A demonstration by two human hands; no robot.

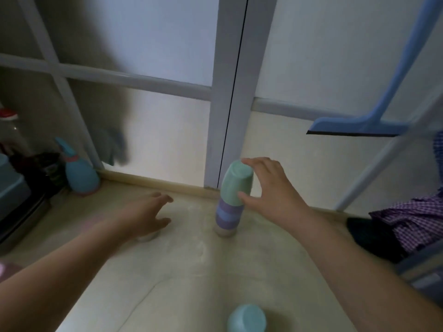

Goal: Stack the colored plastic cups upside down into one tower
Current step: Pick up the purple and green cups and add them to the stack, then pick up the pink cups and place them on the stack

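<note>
While the right hand (271,188) holds the green cup (236,182) between thumb and fingers, that cup sits upside down on top of the tower (227,212) near the floor's (191,271) far edge by the sliding door (225,92). Five cups show in the tower: one green, three in purple and blue bands, one pale at the base. The left hand (148,216), fingers loosely spread, rests over one white cup (148,236) just left. One light blue cup (247,318) stands inverted at the near edge.

Dim, soft, perhaps backlit; bowed edges.
</note>
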